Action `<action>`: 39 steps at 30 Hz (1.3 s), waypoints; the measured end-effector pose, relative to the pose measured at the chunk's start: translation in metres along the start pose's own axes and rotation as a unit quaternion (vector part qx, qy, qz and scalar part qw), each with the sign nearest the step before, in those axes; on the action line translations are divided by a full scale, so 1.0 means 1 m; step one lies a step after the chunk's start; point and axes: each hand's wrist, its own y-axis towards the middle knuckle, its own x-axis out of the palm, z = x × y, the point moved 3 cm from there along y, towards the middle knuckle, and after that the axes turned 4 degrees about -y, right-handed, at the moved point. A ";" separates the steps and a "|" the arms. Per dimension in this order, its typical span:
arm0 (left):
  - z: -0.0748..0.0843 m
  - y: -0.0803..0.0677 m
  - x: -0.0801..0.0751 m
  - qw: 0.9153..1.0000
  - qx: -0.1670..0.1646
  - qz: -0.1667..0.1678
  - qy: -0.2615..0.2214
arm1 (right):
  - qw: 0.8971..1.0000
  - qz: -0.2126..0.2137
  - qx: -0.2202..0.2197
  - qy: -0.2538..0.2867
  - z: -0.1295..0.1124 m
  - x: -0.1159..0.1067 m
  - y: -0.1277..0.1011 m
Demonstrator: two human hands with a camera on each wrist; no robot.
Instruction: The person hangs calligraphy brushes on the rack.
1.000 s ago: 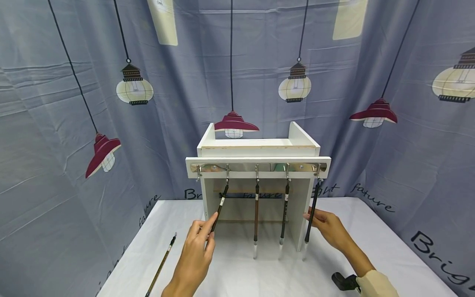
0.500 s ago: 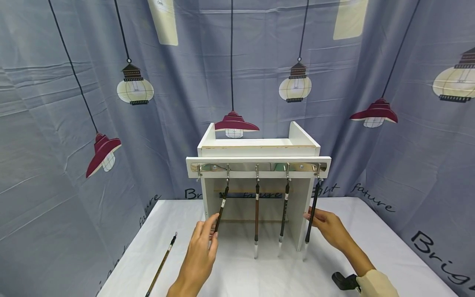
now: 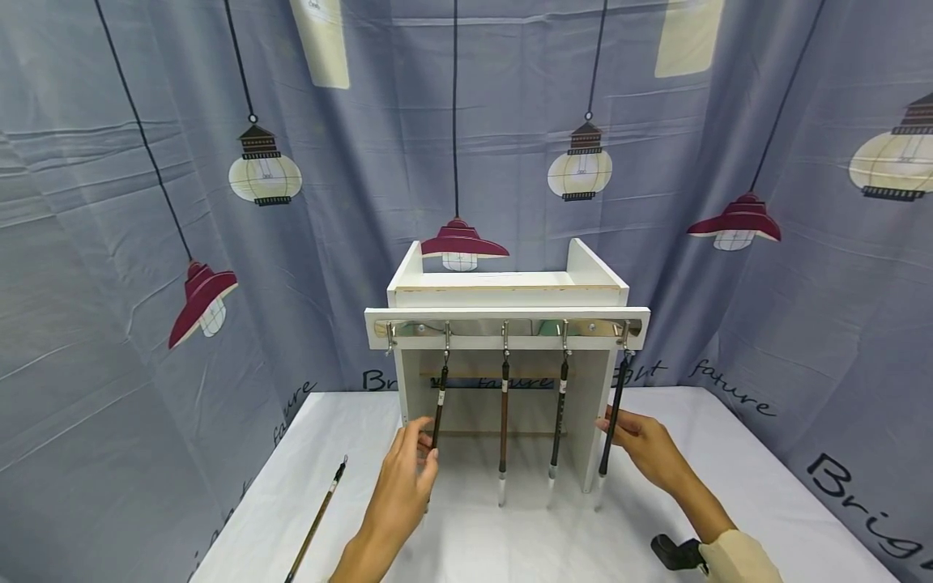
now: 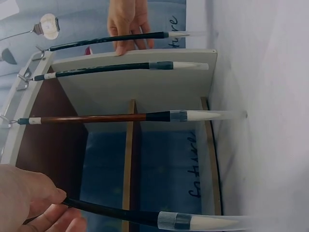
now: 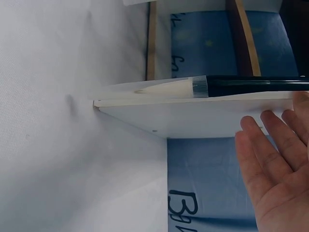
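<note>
In the head view my left hand (image 3: 401,482) holds a dark-handled calligraphy brush (image 3: 440,394) by its shaft, and the brush's loop hangs on a hook. From the left wrist, my fingertips pinch the handle of this brush (image 4: 113,210); its pale bristles sit in a clear cap. My right hand (image 3: 645,449) rests with extended fingers at the side panel (image 5: 193,116) of the white rack (image 3: 508,297), behind the rightmost black brush (image 3: 615,413). A brown-handled brush (image 3: 504,421) and another black brush (image 3: 560,417) hang between the hands.
Another calligraphy brush (image 3: 317,518) lies on the white table (image 3: 262,502) at the left. The leftmost hook (image 3: 389,336) on the rack's rail carries no brush. A black object (image 3: 676,553) is by the right sleeve (image 3: 739,559). A lamp-printed curtain (image 3: 350,202) encloses the table.
My left hand has moved right and slightly forward with the hanging brush, which has swung from a clear slant to nearly upright. The right hand has stayed at the rack's side.
</note>
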 end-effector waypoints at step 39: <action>-0.009 0.011 0.015 0.998 -0.019 0.032 0.044 | 1.000 -0.013 0.025 0.007 0.000 0.003 -0.001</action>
